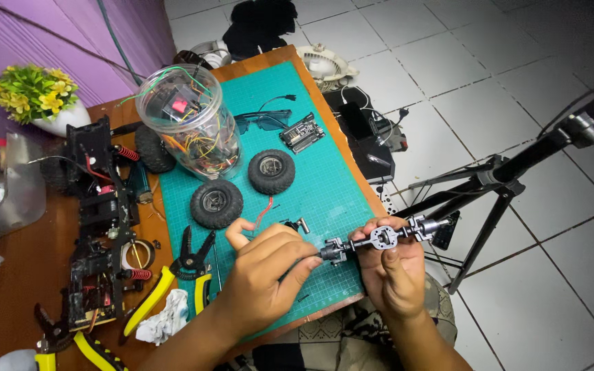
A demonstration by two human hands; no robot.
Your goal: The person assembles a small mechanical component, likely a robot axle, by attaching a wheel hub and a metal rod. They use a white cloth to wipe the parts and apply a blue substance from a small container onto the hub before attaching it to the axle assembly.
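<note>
Right hand (pixel 394 275) grips a grey metal axle assy (pixel 383 238), thumb over the front, fingers wrapped behind & mostly hidden. The axle sits level, just past the near-right corner of the green cutting mat (pixel 324 185), its far end over the tiled floor (pixel 517 82). Left hand (pixel 266 275) is closed round something thin and dark at the axle's left end; the tool itself is nearly all hidden in the fist, so can't tell what kind. Index finger is crooked up, the others curled.

On the mat: two black wheels, one nearer (pixel 216 203) and one further right (pixel 271 171), apart from each other. A red wire (pixel 264 210) lies between them & the hands. A small metal part (pixel 300 225) sits just beside the left knuckles, too small to make out. A clear plastic jar (pixel 188 120) stuffed w/ coloured wires stands at the mat's far-left edge; a small circuit board (pixel 302 132) lies to its right.

Left of the mat, on the wooden table (pixel 8 288), is a stripped black RC chassis (pixel 97 227) w/ red springs. Yellow-handled pliers (pixel 180 275) lie near the left wrist, partly over a crumpled white tissue (pixel 163 323). A second yellow-handled tool (pixel 70 343) is cut off at the bottom edge. A black tripod (pixel 510 178) stands on the floor to the right, its top out of frame.
</note>
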